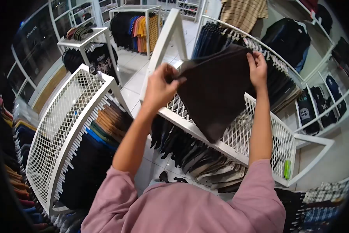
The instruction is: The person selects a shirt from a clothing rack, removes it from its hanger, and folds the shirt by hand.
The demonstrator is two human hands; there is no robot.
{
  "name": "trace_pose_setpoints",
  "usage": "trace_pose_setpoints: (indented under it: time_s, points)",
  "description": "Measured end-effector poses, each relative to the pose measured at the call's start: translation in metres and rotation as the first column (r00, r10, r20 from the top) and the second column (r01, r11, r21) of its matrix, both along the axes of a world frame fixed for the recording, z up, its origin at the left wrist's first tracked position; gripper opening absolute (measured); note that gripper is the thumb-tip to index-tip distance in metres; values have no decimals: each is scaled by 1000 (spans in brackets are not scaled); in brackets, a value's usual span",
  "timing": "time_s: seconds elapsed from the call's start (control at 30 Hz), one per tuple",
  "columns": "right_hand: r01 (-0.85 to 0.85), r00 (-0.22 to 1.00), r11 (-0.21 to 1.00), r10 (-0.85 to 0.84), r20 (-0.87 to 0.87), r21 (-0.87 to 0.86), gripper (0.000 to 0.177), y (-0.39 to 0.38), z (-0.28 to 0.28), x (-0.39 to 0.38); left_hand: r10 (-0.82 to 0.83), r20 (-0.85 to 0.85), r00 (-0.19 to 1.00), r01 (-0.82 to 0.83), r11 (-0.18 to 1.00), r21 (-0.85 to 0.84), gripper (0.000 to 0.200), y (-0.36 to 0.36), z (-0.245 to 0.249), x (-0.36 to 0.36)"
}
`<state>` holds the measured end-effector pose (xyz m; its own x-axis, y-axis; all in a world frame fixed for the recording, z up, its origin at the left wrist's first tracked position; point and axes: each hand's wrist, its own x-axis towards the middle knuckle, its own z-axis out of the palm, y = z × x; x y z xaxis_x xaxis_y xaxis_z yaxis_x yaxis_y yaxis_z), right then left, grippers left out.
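A dark brown, nearly black piece of cloth (217, 93), apparently a folded garment, is spread out in front of me. My left hand (162, 86) has its thumb and fingers closed at the cloth's upper left edge. At the upper right corner, my right hand (258, 70) pinches the fabric between thumb and fingers. The cloth's lower end tapers to a point over a white mesh-topped rack (236, 140). Dark and beige clothes (197, 153) hang below that mesh.
To the left stands another white mesh rack (61, 132) with brown, green and black garments (104, 126) on hangers. Jeans (211, 39) hang along a curved rail behind the cloth. Folded items (318, 105) sit on shelves at the right. A green object (287, 169) lies on the mesh's right end.
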<state>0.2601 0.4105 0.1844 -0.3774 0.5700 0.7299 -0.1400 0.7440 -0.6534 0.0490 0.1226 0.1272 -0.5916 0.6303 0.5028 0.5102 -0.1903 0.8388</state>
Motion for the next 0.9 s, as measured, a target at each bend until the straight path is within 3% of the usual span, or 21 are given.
trace_pose_setpoints:
  time_s: [0.07, 0.13, 0.17, 0.2, 0.27, 0.3, 0.4, 0.5, 0.53, 0.57, 0.6, 0.63, 0.67, 0.73, 0.83, 0.9]
  points:
    - [3, 1000, 996, -5, -27, -89, 29, 9, 34, 16, 2, -199, 980, -1, 1000, 7, 41, 21, 55, -10]
    - [76, 997, 997, -75, 23, -10, 34, 37, 51, 24, 40, -413, 910, -40, 999, 9, 47, 57, 94, -27]
    - [-75, 997, 997, 74, -18, -26, 37, 68, 49, 28, 131, -509, 850, -76, 989, 127, 46, 76, 106, -33]
    - [-53, 998, 998, 53, -16, -20, 37, 64, 60, 35, 237, -586, 775, -100, 961, 257, 46, 81, 122, -24]
    - [-20, 996, 1000, 20, -90, 8, 38, 52, 72, 53, 285, -659, 696, -115, 950, 290, 47, 79, 142, -11]
    - [-17, 995, 1000, 18, -95, 13, 38, 38, 79, 64, 227, -633, 740, -11, 945, 326, 49, 77, 146, -4]
    - [-15, 989, 999, 19, -144, 32, 33, -5, 61, 106, 140, -685, 714, 115, 943, 313, 52, 37, 138, 33]
    - [109, 971, 992, -119, 207, 56, 33, -49, 10, 162, -49, -736, 675, 134, 989, 57, 61, -16, 84, 66]
    - [158, 922, 987, -159, 353, 33, 35, -74, -8, 180, -72, -710, 701, 58, 997, -44, 65, -29, 50, 72]
    - [42, 908, 976, -126, 401, 213, 40, -89, -34, 195, -252, -637, 729, 147, 966, -214, 73, -50, 29, 87]
    - [31, 816, 999, -1, 579, -42, 42, -120, -49, 209, -339, -580, 741, 179, 932, -316, 85, -73, 14, 104]
    - [73, 666, 987, 61, 744, -146, 46, -134, -69, 220, -473, -359, 805, 331, 859, -390, 91, -90, -2, 114]
    - [101, 638, 956, 149, 756, -274, 48, -137, -98, 235, -452, -265, 852, 333, 857, -393, 86, -101, -30, 117]
    - [52, 802, 906, 213, 558, -420, 41, -143, -134, 247, -304, -239, 922, 208, 912, -355, 73, -114, -61, 126]
    - [190, 907, 897, -5, 421, -398, 33, -144, -167, 226, 94, 20, 995, -84, 952, -293, 59, -104, -103, 125]
    - [372, 839, 892, -205, 504, -256, 34, -148, -172, 203, 187, 218, 958, -113, 943, -314, 59, -87, -134, 117]
